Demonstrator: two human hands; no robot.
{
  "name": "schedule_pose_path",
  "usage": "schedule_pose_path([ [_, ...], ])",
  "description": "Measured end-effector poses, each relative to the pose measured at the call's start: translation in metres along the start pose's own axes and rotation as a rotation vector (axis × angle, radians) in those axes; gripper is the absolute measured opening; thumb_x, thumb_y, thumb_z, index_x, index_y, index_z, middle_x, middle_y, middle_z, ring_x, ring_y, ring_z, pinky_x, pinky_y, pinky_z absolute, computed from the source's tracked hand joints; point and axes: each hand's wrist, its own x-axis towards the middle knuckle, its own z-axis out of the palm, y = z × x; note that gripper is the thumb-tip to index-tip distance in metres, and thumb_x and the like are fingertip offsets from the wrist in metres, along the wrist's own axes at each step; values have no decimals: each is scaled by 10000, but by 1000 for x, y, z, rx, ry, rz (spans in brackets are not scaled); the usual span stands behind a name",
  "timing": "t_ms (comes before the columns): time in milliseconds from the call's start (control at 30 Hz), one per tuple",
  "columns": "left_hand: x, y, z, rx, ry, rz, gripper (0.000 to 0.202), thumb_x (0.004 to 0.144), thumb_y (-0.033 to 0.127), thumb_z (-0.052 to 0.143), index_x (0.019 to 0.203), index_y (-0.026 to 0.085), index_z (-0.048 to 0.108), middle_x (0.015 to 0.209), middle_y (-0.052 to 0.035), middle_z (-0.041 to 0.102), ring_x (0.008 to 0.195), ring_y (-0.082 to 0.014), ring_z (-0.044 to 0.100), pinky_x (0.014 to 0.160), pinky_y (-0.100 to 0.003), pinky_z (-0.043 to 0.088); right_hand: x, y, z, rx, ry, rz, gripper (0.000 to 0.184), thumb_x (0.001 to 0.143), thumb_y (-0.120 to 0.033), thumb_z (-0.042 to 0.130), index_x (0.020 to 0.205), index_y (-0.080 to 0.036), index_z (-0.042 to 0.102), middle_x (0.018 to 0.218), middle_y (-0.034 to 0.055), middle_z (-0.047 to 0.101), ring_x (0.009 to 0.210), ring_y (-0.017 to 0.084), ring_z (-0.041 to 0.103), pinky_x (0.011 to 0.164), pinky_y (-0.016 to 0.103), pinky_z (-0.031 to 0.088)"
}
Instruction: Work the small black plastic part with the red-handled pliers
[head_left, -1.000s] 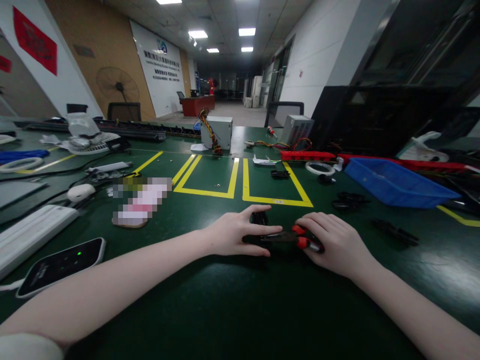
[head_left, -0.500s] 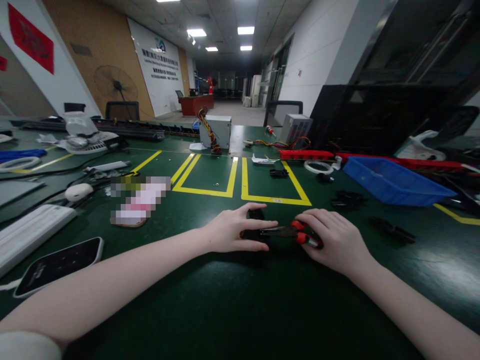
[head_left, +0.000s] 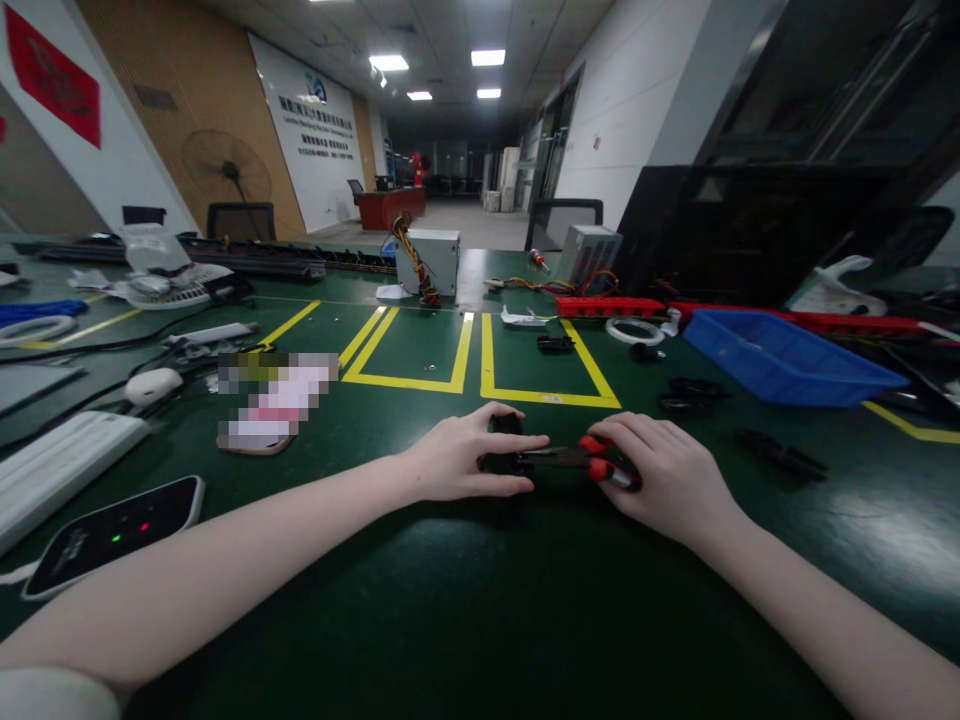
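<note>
My right hand [head_left: 667, 468] is closed around the red-and-black handles of a pair of pliers [head_left: 566, 457]. The jaws point left, and their tip meets a small black part [head_left: 504, 425] low over the green table. Around that part my left hand [head_left: 472, 455] is wrapped, thumb and fingers on either side of it, with the index finger lying along the pliers' jaws. Much of the black part is hidden by my fingers, so its exact kind cannot be made out. Similar black parts [head_left: 555, 344] lie inside the right yellow tape outline and farther right.
A blue bin [head_left: 791, 360] stands at the right, near more black pieces [head_left: 780, 455]. Two metal power supply boxes [head_left: 439, 262] with coloured wires sit at the back. At left are a white power strip [head_left: 71, 475], a black-topped device [head_left: 112, 537] and cables.
The view has shifted very slightly. My hands, the pliers and the black part keep nearly the same pose. Small red and green lights now show on the device at left.
</note>
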Motion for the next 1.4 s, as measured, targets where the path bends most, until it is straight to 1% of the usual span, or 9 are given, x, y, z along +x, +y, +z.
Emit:
schedule_pose_path([
  [167, 0, -1, 2, 70, 19, 12, 509, 901, 510, 614, 1375, 341, 537, 1420, -88, 435, 1006, -221, 648, 882, -400, 554, 0, 0, -1, -2, 3, -8, 302, 740, -212, 586, 1040, -172, 601, 1004, 114, 678, 894, 263, 644, 749, 380, 497],
  [267, 0, -2, 4, 112, 7, 24, 526, 895, 546, 601, 1374, 336, 539, 1407, -88, 450, 1020, -236, 645, 880, -398, 555, 1, 0, -1, -6, 4, -27, 316, 733, -199, 586, 1047, -165, 594, 1011, 120, 671, 905, 268, 640, 764, 386, 499],
  [500, 1, -1, 2, 110, -44, 14, 539, 903, 572, 574, 1388, 343, 517, 1365, -86, 475, 1003, -234, 642, 850, -378, 548, 0, 0, 1, -7, -30, -87, 303, 724, -189, 566, 1023, -155, 597, 970, 127, 667, 837, 255, 630, 722, 375, 512],
  [767, 1, 1, 2, 136, -22, 10, 538, 896, 596, 571, 1361, 326, 541, 1320, -98, 497, 946, -223, 652, 807, -359, 547, -1, 1, 1, 2, -51, -83, 302, 730, -205, 560, 1022, -146, 610, 961, 125, 658, 832, 244, 622, 729, 363, 513],
  [867, 1, 0, 3, 157, -2, -7, 561, 889, 615, 565, 1364, 319, 530, 1317, -98, 490, 910, -214, 656, 797, -361, 553, -1, 0, 1, -22, -53, -88, 314, 741, -209, 557, 1039, -130, 618, 968, 136, 653, 836, 249, 611, 721, 367, 509],
  [967, 1, -1, 4, 185, 1, -24, 597, 877, 643, 559, 1376, 320, 509, 1333, -103, 475, 899, -222, 663, 791, -378, 559, -1, 0, 2, -53, -51, -101, 385, 752, -197, 544, 1121, -112, 614, 982, 141, 646, 844, 251, 602, 724, 368, 500],
  [1100, 1, -2, 5, 197, -2, -23, 631, 847, 658, 589, 1374, 318, 514, 1365, -110, 462, 911, -236, 673, 785, -388, 565, -2, 1, 4, -67, -58, -123, 482, 752, -177, 542, 1226, -100, 584, 1012, 144, 639, 866, 253, 599, 742, 370, 497],
  [1233, 1, -1, 5, 212, 2, 3, 574, 876, 608, 590, 1367, 316, 533, 1379, -103, 468, 973, -243, 666, 818, -390, 568, -1, 1, 4, -58, -53, -120, 453, 763, -178, 541, 1206, -100, 591, 1027, 146, 643, 875, 256, 604, 741, 376, 508],
  [1400, 0, 2, 6, 235, 44, 66, 541, 888, 539, 616, 1372, 314, 530, 1489, -108, 352, 1091, -272, 631, 875, -415, 564, 1, -1, 4, -47, -45, -123, 442, 762, -176, 545, 1196, -105, 588, 1047, 148, 655, 903, 267, 614, 760, 392, 516],
])
